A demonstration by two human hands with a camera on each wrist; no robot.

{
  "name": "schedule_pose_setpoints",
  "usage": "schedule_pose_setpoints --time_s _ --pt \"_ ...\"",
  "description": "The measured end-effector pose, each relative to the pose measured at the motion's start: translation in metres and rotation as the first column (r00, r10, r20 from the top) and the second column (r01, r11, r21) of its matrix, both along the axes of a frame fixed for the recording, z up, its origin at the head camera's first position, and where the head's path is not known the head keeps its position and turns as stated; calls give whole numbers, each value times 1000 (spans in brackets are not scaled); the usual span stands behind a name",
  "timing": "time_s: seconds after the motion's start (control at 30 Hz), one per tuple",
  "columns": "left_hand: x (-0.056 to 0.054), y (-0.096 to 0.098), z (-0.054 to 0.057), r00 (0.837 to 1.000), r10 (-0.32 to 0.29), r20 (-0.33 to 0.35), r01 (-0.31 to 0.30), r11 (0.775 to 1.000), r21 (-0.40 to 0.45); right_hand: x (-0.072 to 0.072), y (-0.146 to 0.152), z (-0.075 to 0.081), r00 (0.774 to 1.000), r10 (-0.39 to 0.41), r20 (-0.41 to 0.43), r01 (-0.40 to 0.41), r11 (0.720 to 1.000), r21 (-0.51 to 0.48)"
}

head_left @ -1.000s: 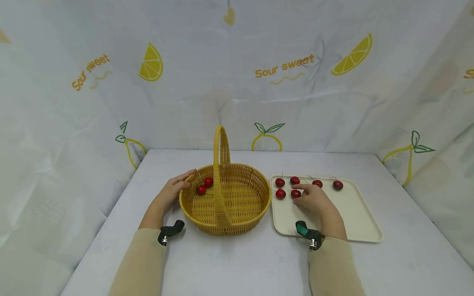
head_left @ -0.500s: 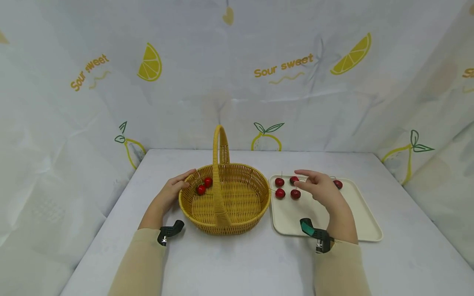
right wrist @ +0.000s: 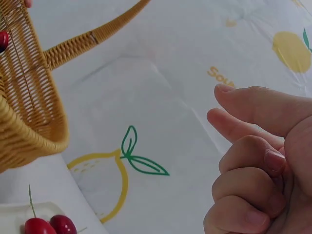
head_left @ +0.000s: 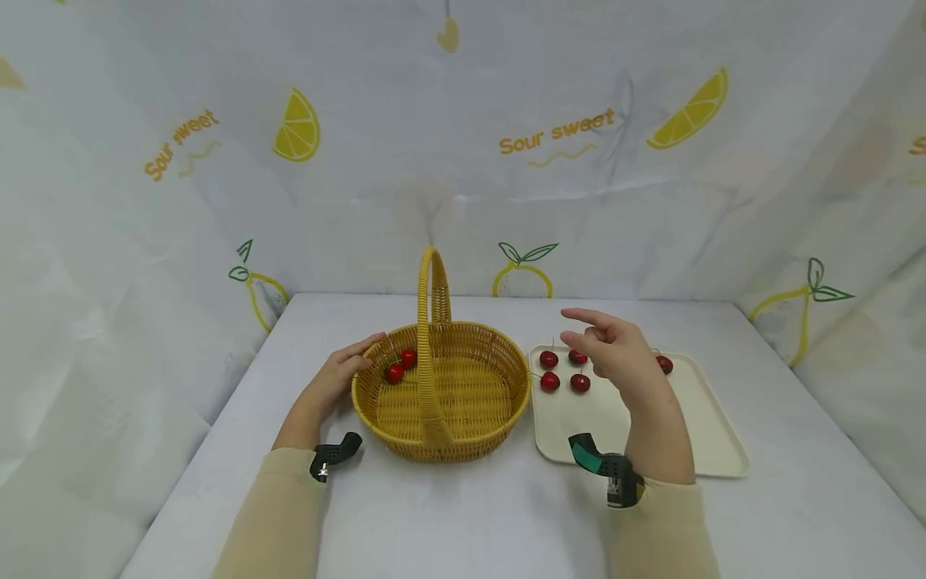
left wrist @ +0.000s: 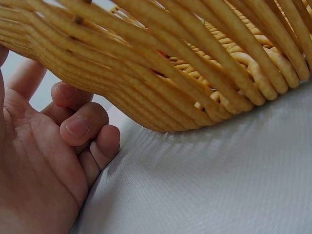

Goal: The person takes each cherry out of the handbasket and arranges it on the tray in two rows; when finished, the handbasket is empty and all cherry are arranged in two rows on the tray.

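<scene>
A yellow wicker basket with a tall arched handle stands left of centre. Two red cherries lie inside it at the left. My left hand holds the basket's left rim between thumb and index finger, its other fingers loosely bent beside the woven wall. Over the far part of the cream tray, my right hand is raised. Its thumb and index finger reach forward with a gap and nothing between them, the other fingers folded. Several dark red cherries with stems sit on the tray; the hand covers part of it.
The basket and tray stand side by side on a white-covered table. Behind them hangs a pale curtain printed with lemons and lettering. Another cherry lies right of the right hand on the tray.
My right hand has left the front-row cherry on the tray, first drawing back to the right, then rising toward the tray's far edge. The left hand and basket have stayed put.
</scene>
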State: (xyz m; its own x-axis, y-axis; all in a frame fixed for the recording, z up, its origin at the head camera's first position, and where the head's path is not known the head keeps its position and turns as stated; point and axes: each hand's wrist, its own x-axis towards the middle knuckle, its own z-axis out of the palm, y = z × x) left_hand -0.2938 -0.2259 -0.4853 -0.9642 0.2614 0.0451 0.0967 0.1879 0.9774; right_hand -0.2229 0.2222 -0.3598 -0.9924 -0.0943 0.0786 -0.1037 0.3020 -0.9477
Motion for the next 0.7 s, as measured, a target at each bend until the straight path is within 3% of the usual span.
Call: schedule_pose_setpoints --time_s 0.43,0.7 --pt "-3 2 -2 1000 -1 3 0 999 35 -35 -51 19 993 120 -10 -120 992 -44" --pt "-3 1 -3 1000 10 10 -10 1000 25 -62 -94 23 975 221 -20 -222 969 -106"
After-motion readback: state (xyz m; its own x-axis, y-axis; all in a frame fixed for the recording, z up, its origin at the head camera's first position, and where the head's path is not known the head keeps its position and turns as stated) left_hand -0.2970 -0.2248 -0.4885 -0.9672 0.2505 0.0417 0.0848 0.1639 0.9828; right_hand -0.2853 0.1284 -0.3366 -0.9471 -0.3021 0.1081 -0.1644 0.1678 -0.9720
